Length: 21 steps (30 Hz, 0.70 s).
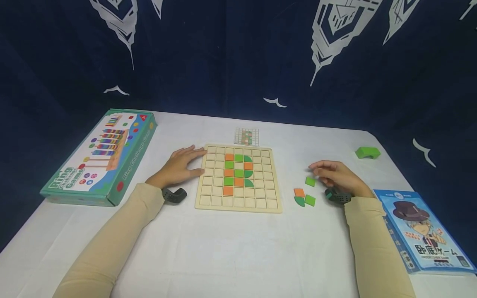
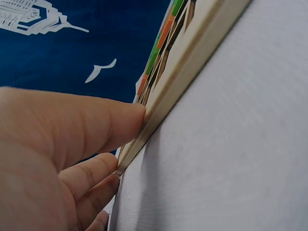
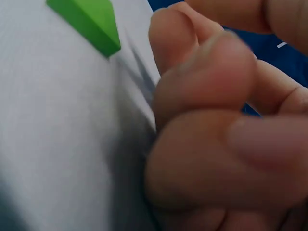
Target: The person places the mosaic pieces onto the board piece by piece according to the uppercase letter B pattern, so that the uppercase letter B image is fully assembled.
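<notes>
A pale wooden grid board [image 1: 218,200] lies mid-table, holding orange squares [image 1: 228,191], green squares [image 1: 239,157] and green quarter-circle tiles [image 1: 248,183] in its middle columns. My left hand [image 1: 180,167] rests at the board's left edge, fingers extended; in the left wrist view its thumb [image 2: 120,120] touches the wooden rim. To the board's right, my right hand [image 1: 335,174] hovers with loosely curled fingers and nothing visible in them. Just by its fingertips lies a loose green square tile [image 1: 310,181]. Nearer me are an orange square [image 1: 299,192], a green quarter-circle [image 1: 299,201] and another green square [image 1: 310,200].
A small pattern card [image 1: 246,136] lies behind the board. The green ring game box [image 1: 100,155] stands at left, and a blue game box [image 1: 425,231] at right. A green arch-shaped block [image 1: 367,152] sits at the back right. Dark curtain hangs behind the table.
</notes>
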{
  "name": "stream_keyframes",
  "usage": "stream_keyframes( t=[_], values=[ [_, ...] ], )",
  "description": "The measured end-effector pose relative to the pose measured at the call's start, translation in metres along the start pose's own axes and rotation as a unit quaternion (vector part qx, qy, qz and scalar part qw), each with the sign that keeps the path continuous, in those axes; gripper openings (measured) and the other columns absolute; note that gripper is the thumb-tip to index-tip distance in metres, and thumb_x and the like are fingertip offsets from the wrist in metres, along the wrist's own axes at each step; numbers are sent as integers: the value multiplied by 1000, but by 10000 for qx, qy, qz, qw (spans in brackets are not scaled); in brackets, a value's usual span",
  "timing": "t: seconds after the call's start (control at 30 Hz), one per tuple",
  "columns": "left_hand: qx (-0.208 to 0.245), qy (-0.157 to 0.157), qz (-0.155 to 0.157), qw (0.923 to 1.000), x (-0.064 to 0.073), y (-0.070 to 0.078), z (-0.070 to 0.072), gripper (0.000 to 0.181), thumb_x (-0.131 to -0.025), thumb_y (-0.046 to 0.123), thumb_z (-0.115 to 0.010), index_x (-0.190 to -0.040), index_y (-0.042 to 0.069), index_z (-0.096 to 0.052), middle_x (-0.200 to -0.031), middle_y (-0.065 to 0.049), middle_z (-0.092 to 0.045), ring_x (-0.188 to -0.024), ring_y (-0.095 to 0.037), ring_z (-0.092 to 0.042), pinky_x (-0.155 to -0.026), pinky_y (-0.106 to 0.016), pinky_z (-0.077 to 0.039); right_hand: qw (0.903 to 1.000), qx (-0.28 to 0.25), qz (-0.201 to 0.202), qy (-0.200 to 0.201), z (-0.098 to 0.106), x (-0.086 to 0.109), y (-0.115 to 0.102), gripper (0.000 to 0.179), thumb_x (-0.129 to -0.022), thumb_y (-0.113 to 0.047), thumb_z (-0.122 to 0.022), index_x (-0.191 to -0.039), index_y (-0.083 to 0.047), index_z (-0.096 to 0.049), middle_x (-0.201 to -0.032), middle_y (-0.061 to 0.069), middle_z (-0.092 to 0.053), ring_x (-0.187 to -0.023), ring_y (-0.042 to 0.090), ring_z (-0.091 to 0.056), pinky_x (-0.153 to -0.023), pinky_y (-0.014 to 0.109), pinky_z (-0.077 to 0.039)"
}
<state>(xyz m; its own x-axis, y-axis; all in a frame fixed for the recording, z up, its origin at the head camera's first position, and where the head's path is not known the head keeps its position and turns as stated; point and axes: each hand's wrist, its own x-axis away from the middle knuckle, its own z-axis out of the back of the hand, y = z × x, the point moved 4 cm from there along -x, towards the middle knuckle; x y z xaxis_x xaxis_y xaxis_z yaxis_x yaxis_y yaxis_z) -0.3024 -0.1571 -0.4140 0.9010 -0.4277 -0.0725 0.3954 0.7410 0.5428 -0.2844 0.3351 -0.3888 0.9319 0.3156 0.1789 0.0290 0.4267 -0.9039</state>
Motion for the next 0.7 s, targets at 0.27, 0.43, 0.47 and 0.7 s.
stream_keyframes(
  t=[0.27, 0.43, 0.47, 0.7],
  values=[
    [-13, -3, 6, 10000, 1, 0, 0, 71, -101, 32, -68, -164, 10, -47, -173, -11, -38, -165, -37, -18, -134, -57, -6, 9977, 628, 46, -266, -2, -3, 2, 41, -97, 2, -64, -136, 17, -60, -93, -1, -59, -68, 11, -47, -59, 22, -42],
    [-48, -5, -5, 10000, 1, 1, 1, 70, -101, 31, -68, -164, 9, -47, -173, -12, -38, -165, -38, -19, -134, -58, -6, 9937, 1006, 119, -472, -6, -5, -2, 48, -86, 9, -66, -133, 16, -65, -92, 3, -53, -77, 12, -49, -67, 23, -44],
    [-47, -6, -8, 10000, 2, 2, 1, 70, -101, 31, -68, -164, 9, -47, -173, -12, -38, -165, -38, -19, -134, -58, -7, 9925, 1108, 153, -488, -7, -5, -4, 48, -85, 9, -67, -132, 15, -66, -90, 3, -52, -77, 12, -48, -68, 23, -43],
    [-5, -16, -12, 10000, 1, 2, 1, 70, -101, 32, -68, -164, 9, -47, -173, -12, -38, -165, -38, -18, -134, -57, -6, 9876, 1494, 252, -401, -12, -7, -9, 43, -90, 3, -78, -129, 17, -65, -86, 0, -49, -74, 10, -46, -66, 23, -41]
  ],
)
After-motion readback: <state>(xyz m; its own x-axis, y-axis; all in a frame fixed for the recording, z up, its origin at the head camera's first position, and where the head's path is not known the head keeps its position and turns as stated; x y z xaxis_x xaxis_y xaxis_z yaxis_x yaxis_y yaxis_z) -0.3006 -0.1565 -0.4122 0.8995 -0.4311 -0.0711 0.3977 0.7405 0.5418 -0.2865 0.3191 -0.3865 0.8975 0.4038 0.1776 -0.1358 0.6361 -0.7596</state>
